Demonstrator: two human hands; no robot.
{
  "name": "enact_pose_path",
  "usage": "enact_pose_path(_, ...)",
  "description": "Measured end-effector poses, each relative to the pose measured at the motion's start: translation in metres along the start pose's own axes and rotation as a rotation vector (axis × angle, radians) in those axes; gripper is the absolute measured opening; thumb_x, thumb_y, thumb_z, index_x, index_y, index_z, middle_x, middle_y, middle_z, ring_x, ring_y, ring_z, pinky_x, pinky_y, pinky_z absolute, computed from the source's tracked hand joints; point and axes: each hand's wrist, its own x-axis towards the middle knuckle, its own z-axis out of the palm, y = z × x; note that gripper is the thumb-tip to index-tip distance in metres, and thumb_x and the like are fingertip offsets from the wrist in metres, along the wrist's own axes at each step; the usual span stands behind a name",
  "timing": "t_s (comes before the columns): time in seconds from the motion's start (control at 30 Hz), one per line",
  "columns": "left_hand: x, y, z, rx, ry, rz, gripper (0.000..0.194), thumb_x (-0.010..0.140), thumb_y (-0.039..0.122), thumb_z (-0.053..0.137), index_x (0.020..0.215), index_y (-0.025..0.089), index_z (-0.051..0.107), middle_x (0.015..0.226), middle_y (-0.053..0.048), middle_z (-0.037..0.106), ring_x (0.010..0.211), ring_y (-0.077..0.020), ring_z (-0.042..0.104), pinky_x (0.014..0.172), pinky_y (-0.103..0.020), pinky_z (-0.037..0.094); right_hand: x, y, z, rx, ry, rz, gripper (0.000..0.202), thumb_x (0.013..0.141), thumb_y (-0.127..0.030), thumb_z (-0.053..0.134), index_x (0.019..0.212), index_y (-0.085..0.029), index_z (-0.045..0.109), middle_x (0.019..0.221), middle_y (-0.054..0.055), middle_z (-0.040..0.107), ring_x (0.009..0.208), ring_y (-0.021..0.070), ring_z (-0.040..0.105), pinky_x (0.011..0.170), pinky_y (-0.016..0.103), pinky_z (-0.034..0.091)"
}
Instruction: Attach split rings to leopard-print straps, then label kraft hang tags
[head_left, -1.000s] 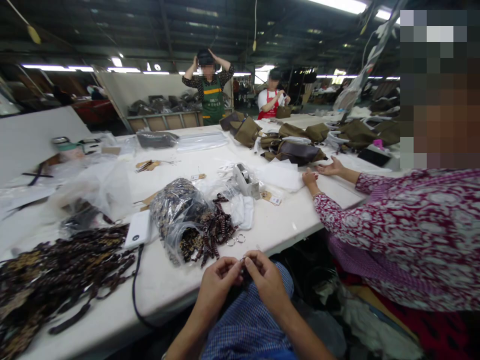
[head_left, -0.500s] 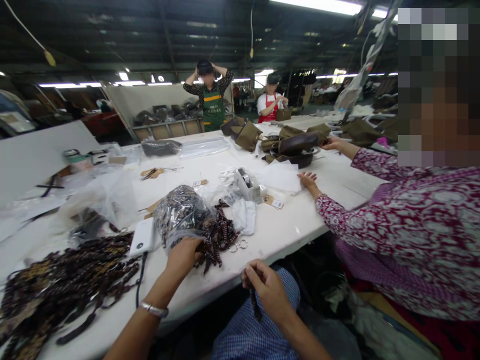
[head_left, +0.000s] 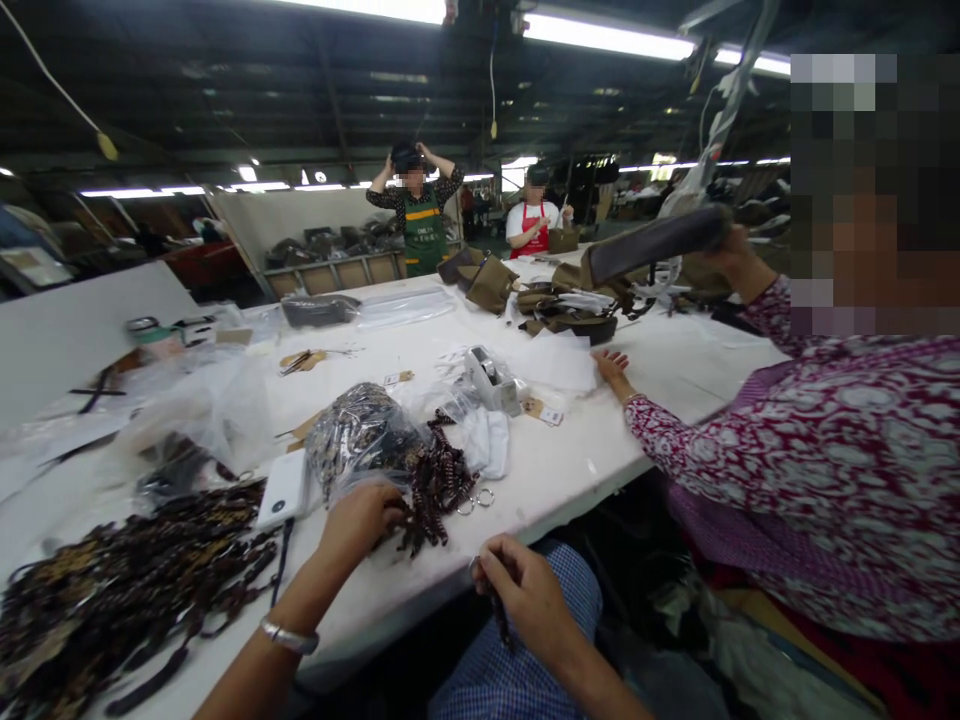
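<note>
My left hand (head_left: 364, 522) rests at the front of a clear plastic bag (head_left: 364, 425) filled with brown patterned pieces. Its fingers are curled in against a bunch of dark brown braided cords (head_left: 442, 475) spilling from the bag; what lies under the fingertips is hidden. Over my lap, my right hand (head_left: 525, 590) is closed in a pinch on a short dark cord (head_left: 501, 622) with a metal ring at its upper end. The cord hangs down below the fingers. Two loose metal rings (head_left: 476, 501) lie on the table beside the bunch.
A white power bank (head_left: 283, 490) with a black cable lies left of the bag. More brown cords (head_left: 135, 590) are heaped at the left. Beyond stands a tape dispenser (head_left: 491, 382). On the right a co-worker's sleeve (head_left: 675, 440) reaches over the table (head_left: 555, 480), near olive bags (head_left: 487, 283).
My left hand has shifted slightly, its fingers curling further over the cords. My right hand still holds its cord. The co-worker on the right has lifted a dark-and-olive bag off the table.
</note>
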Motion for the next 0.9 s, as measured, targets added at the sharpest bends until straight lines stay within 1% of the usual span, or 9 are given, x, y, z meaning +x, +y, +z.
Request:
enact_pose_path(0.1, -0.008, 0.002, -0.007, -0.056, 0.109, 0.016, 0.024, 0.088, 0.033, 0.053, 0.090, 0.024, 0.076, 0.098, -0.007, 0.075, 0.094, -0.0263, 0.066, 0.083, -0.034, 0.046, 0.000, -0.005, 0.000, -0.018, 0.003, -0.017, 0.032, 0.093, -0.045, 0.056, 0.080, -0.018, 0.066, 0.075, 0.003, 0.070, 0.068, 0.0172, 0.065, 0.066, 0.026, 0.049)
enact_pose_path(0.23, -0.022, 0.013, -0.009, -0.344, 0.256, -0.089, 0.028, 0.084, 0.044, 0.059, 0.087, 0.022, 0.075, 0.090, -0.007, 0.076, 0.085, -0.0267, 0.068, 0.077, -0.034, 0.049, 0.006, -0.010, 0.005, -0.049, 0.003, -0.037, 0.031, 0.092, -0.047, 0.058, 0.084, -0.019, 0.069, 0.075, 0.004, 0.071, 0.069, 0.0181, 0.066, 0.067, 0.027, 0.050)
enact_pose_path(0.3, -0.029, 0.026, -0.006, -0.598, 0.218, -0.143, 0.033, 0.081, 0.049, 0.063, 0.088, 0.020, 0.075, 0.085, -0.007, 0.076, 0.078, -0.0253, 0.068, 0.071, -0.033, 0.052, 0.010, -0.010, 0.009, -0.037, 0.015, -0.049, 0.031, 0.089, -0.047, 0.061, 0.086, -0.019, 0.071, 0.100, 0.009, 0.073, 0.071, 0.0177, 0.067, 0.071, 0.028, 0.052)
enact_pose_path(0.37, -0.036, 0.041, 0.002, -0.848, 0.126, -0.156, 0.039, 0.078, 0.052, 0.065, 0.092, 0.017, 0.075, 0.084, -0.007, 0.074, 0.072, -0.0226, 0.065, 0.064, -0.031, 0.053, 0.013, -0.010, 0.012, -0.018, 0.005, -0.056, 0.031, 0.088, -0.047, 0.063, 0.084, -0.018, 0.072, 0.120, 0.011, 0.067, 0.072, 0.0167, 0.067, 0.074, 0.029, 0.052)
enact_pose_path(0.4, -0.039, 0.049, 0.006, -0.937, 0.084, -0.153, 0.040, 0.077, 0.052, 0.067, 0.091, 0.017, 0.076, 0.082, -0.006, 0.073, 0.069, -0.0210, 0.064, 0.061, -0.029, 0.052, 0.014, -0.010, 0.012, -0.011, -0.015, -0.053, 0.030, 0.088, -0.046, 0.063, 0.083, -0.018, 0.072, 0.117, 0.010, 0.069, 0.071, 0.0165, 0.067, 0.073, 0.028, 0.052)
enact_pose_path(0.53, -0.049, 0.072, 0.024, -1.077, 0.015, -0.190, 0.038, 0.073, 0.051, 0.072, 0.087, 0.016, 0.077, 0.075, -0.004, 0.071, 0.062, -0.0171, 0.061, 0.061, -0.027, 0.052, 0.012, -0.011, 0.009, -0.056, -0.048, -0.051, 0.026, 0.092, -0.040, 0.060, 0.084, -0.018, 0.072, 0.074, 0.003, 0.072, 0.071, 0.0180, 0.066, 0.068, 0.024, 0.049)
enact_pose_path(0.63, -0.052, 0.079, 0.033, -1.211, 0.031, -0.276, 0.045, 0.073, 0.051, 0.073, 0.102, 0.017, 0.076, 0.091, -0.006, 0.074, 0.079, -0.0216, 0.066, 0.072, -0.031, 0.056, 0.008, -0.012, 0.004, -0.132, -0.014, -0.080, 0.022, 0.092, -0.033, 0.060, 0.083, -0.018, 0.072, 0.073, 0.002, 0.071, 0.072, 0.0172, 0.066, 0.068, 0.023, 0.048)
enact_pose_path(0.73, -0.052, 0.081, 0.040, -1.370, 0.005, -0.326, 0.045, 0.076, 0.051, 0.071, 0.104, 0.016, 0.075, 0.097, -0.008, 0.074, 0.096, -0.0256, 0.066, 0.082, -0.035, 0.056, 0.005, -0.014, 0.001, -0.191, -0.014, -0.114, 0.019, 0.092, -0.027, 0.060, 0.080, -0.018, 0.072, 0.077, 0.001, 0.072, 0.075, 0.0166, 0.066, 0.070, 0.022, 0.047)
enact_pose_path(0.9, -0.050, 0.079, 0.042, -1.524, -0.032, -0.377, 0.038, 0.075, 0.048, 0.075, 0.096, 0.016, 0.077, 0.095, -0.008, 0.075, 0.093, -0.0231, 0.067, 0.084, -0.033, 0.056, 0.003, -0.013, -0.001, -0.245, -0.013, -0.145, 0.015, 0.090, -0.023, 0.062, 0.083, -0.020, 0.074, 0.082, 0.001, 0.074, 0.077, 0.0162, 0.066, 0.073, 0.022, 0.047)
